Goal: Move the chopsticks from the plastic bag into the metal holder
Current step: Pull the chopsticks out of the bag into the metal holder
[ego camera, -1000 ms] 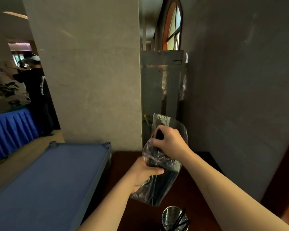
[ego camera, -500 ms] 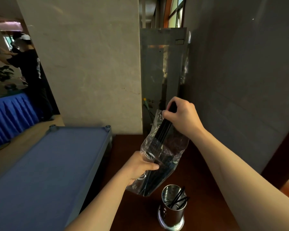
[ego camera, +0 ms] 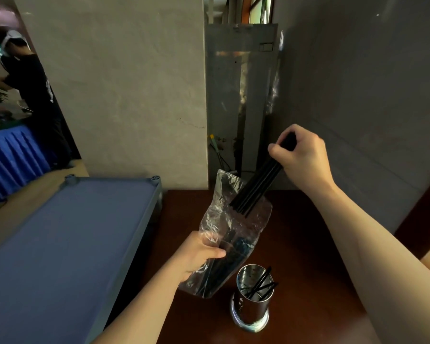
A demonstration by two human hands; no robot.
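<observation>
Dark wood table (ego camera: 308, 244) carries our work. Crinkly clear plastic bag (ego camera: 233, 227), clenched in our left hand (ego camera: 199, 254), has given up a bundle: black slim chopsticks (ego camera: 256, 189) have slid nearly free, grasped in our right hand (ego camera: 301, 155). Below that grip waits the shiny cylindrical metal holder (ego camera: 251, 306), so dropping in comes next.

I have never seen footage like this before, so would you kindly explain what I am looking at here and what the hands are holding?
No machine here: a person wears a camera on the head, looking forward and down at their own bare hands. The left hand grips a clear plastic bag with black chopsticks still inside. The right hand grips a bundle of black chopsticks, raised with its lower tips at the bag's mouth. On the dark wooden table stands a metal holder that already has a few chopsticks in it. A blue-topped cart stands to the left.
</observation>
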